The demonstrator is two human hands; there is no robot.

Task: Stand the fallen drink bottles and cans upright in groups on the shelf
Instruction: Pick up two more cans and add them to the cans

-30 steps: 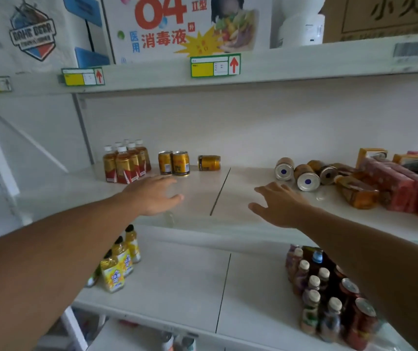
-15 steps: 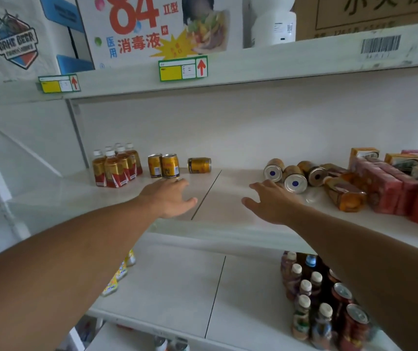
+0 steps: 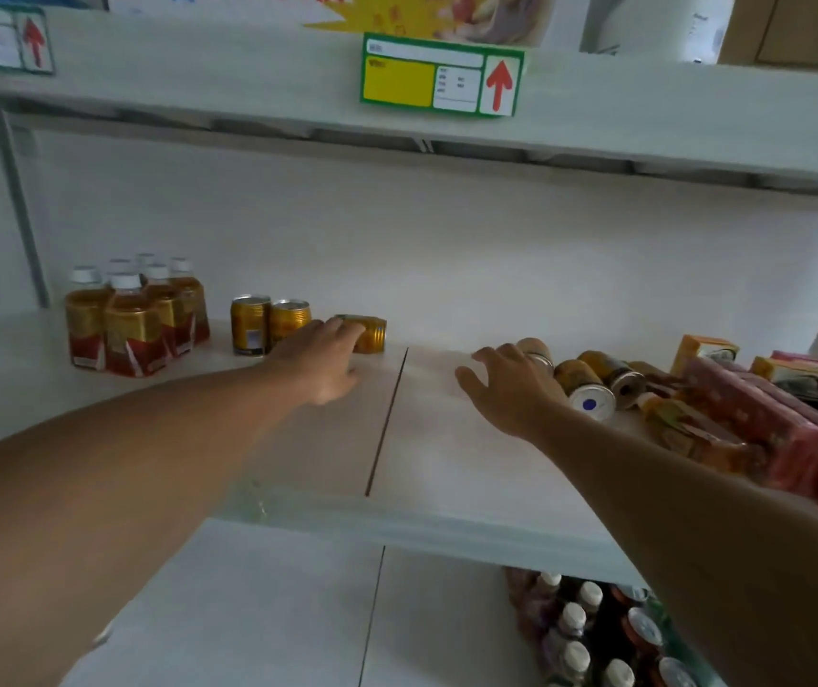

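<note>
White shelf, middle of frame: carrying all items listed below.

Bottles, left of centre: a cluster with white caps and gold-and-red labels, standing upright and touching one another.

Upright cans, just right of the bottles: two gold cans standing side by side.

Fallen gold can, just right of the upright pair: lying on its side. The left hand is reaching over it, fingertips touching its near end; whether the fingers are curling round it cannot be told.

Fallen cans, right of centre: several lying on their sides in a loose pile, ends facing the camera. The right hand is hovering with fingers spread and relaxed, fingertips covering the leftmost can; a grip cannot be told.

Cartons and red packs, right edge: lying jumbled, touching the fallen cans.

Price tag, upper centre: sitting on the upper shelf edge.
</note>
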